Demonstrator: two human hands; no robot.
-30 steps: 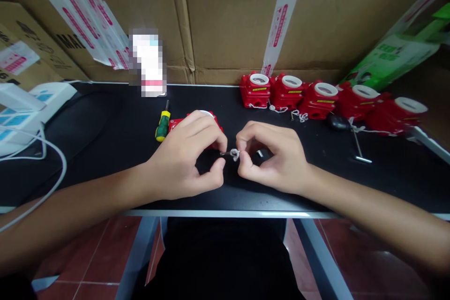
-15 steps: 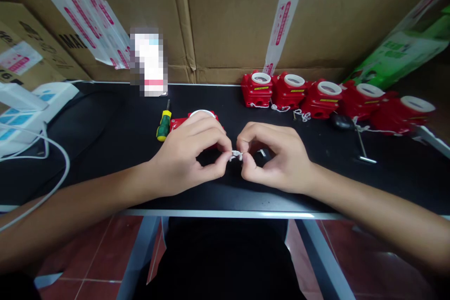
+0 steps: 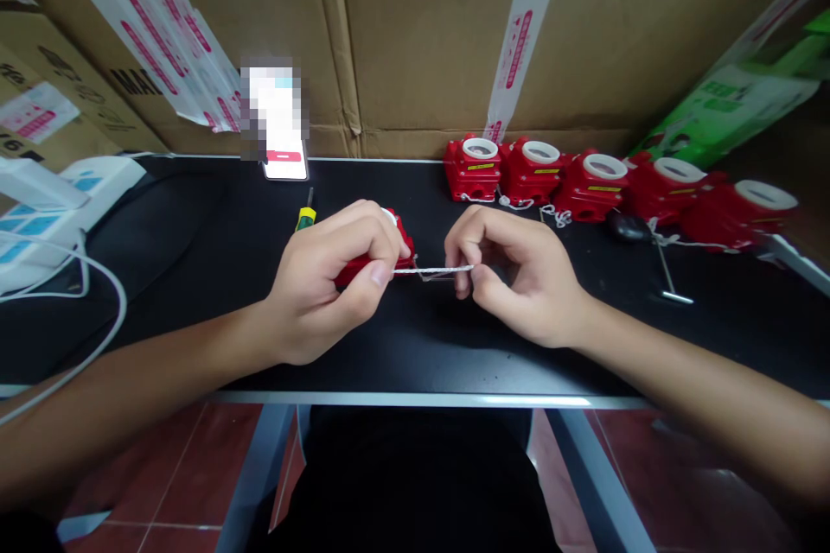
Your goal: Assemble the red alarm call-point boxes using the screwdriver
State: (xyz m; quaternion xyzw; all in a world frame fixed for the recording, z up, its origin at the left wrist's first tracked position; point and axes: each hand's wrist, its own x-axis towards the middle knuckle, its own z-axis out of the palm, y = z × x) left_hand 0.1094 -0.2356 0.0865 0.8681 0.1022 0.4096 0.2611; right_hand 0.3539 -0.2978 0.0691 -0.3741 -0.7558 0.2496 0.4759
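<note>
While I'm watching this over the head feed, my left hand (image 3: 341, 281) and right hand (image 3: 522, 276) are each pinching a white cord (image 3: 431, 270) between thumb and forefinger, so it runs pretty much straight across the gap between them. Other right-hand fingers are curled loosely behind. Below the cord I see another thin line; it's small and dim, so honestly can't tell if that's cord or wire. Just behind the left hand, partly covered by it, sits a red housing (image 3: 405, 246).

Edges-wise: I've got a decent strip of black tabletop (image 3: 428, 367) between both hands and the pale front edge (image 3: 415, 400). Far side is tighter on the right, since those knuckles come up near the row at the back. Cardboard (image 3: 415, 34) walls off the rear edge.

Now the count. Five red units (image 3: 593, 186) with white rings in that back-right row, so six red ones altogether. One screwdriver (image 3: 306, 212), yellow and green, its handle end hidden by the left hand. One phone (image 3: 285, 160) standing at the back edge, mostly pixelated. One black-handled tool (image 3: 665, 268) with a metal crossbar, near the row. One white power strip (image 3: 71, 199) far left, and one green package (image 3: 726, 104) far right.
</note>
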